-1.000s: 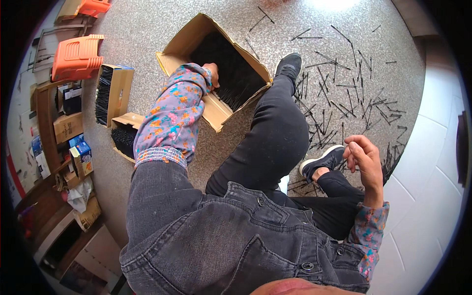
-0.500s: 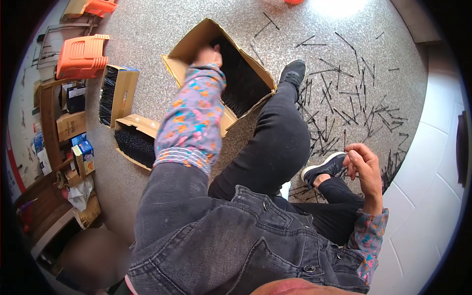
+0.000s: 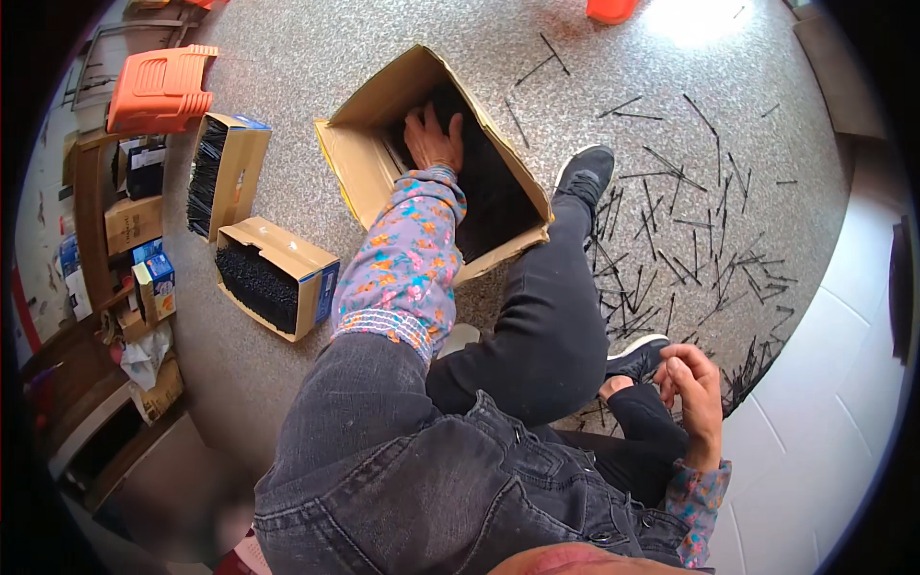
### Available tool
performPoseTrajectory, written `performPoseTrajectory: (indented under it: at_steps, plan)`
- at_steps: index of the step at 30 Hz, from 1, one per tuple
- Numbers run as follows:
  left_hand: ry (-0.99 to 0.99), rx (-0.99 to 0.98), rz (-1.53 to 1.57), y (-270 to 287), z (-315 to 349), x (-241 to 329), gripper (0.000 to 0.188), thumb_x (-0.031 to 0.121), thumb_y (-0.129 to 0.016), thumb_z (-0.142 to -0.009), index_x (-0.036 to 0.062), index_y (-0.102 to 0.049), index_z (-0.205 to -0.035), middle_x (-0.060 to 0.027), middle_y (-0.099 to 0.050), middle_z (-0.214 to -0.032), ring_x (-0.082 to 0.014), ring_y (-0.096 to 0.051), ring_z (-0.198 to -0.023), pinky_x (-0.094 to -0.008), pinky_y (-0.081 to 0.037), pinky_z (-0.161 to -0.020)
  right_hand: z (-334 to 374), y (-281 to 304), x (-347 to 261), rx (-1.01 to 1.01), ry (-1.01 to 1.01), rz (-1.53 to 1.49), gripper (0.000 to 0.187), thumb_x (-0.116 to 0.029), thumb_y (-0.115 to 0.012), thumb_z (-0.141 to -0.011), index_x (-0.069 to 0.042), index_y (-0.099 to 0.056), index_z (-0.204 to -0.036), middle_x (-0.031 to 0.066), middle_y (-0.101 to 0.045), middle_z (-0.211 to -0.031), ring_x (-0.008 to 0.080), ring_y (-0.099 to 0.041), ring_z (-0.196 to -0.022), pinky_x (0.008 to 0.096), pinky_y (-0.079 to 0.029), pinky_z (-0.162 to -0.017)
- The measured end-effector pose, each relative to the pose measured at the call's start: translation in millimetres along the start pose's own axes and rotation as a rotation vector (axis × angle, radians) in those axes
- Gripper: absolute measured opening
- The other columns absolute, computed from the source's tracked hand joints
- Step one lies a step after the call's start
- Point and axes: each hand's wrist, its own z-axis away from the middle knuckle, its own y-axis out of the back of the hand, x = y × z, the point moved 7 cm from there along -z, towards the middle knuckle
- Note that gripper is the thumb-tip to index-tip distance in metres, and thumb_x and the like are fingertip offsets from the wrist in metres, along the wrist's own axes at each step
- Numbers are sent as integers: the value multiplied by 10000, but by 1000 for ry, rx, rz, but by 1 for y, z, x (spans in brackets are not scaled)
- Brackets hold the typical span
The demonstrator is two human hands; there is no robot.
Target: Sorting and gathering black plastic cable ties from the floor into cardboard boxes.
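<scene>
My left hand (image 3: 433, 142) reaches into a large cardboard box (image 3: 359, 177), its fingers spread on the mass of thin black sticks (image 3: 494, 196) inside. Fingertips blend into the dark contents, but nothing shows as gripped. The box stands tilted between my left arm and my outstretched leg. On the other side, my right hand (image 3: 692, 393) hovers near my shoe (image 3: 634, 359), fingers loosely bent and apart, with nothing visible in them. Many loose black sticks (image 3: 676, 264) lie scattered on the floor beyond it.
Two smaller cardboard boxes (image 3: 278, 254) (image 3: 238, 177) packed with black sticks stand left of the large box. An orange stool (image 3: 161, 91) and a cluttered wooden shelf (image 3: 94, 192) are farther left. An orange object (image 3: 611, 10) sits at the far edge; white tiles (image 3: 805, 383) line the right.
My left hand has moved slightly right and down within the large box, its fingers now spread. My right hand has lowered a little, its fingers more bent. The whole view has shifted slightly.
</scene>
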Motion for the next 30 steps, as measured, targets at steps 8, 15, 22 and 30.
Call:
performPoseTrajectory:
  at_steps: [8,15,22,30]
  plan:
    - [-98,86,-96,-6,-7,-10,613,490,-467,-852,9,-446,-1232,-227,-458,-1198,-388,-433,-1101,-489,-329,-941,-15,0,1,23,-20,25,218,-186,-514,-891,7,-555,-982,50,-574,-698,60,-498,-493,174,-371,-412]
    - [224,-159,-65,10,-7,-9,709,532,-443,-842,1,-372,-1306,-190,-383,-1334,-322,-299,-1276,-499,-178,-1060,2,-7,-13,28,80,90,224,-182,-507,-893,14,-554,-991,43,-573,-700,54,-489,-488,174,-360,-405]
    - [263,-169,-37,1,50,16,761,580,-403,-845,38,-299,-1368,-131,-236,-1450,-273,-209,-1341,-480,-114,-1085,11,-18,-20,-25,110,91,222,-170,-511,-890,19,-555,-997,43,-576,-710,49,-487,-500,174,-365,-420]
    - [122,-64,-174,-1,55,34,817,598,-415,-833,9,-258,-1377,-126,-182,-1471,-284,-167,-1355,-505,-118,-1076,9,-4,0,14,63,69,234,-172,-516,-889,26,-553,-1008,46,-578,-715,53,-486,-503,176,-361,-422]
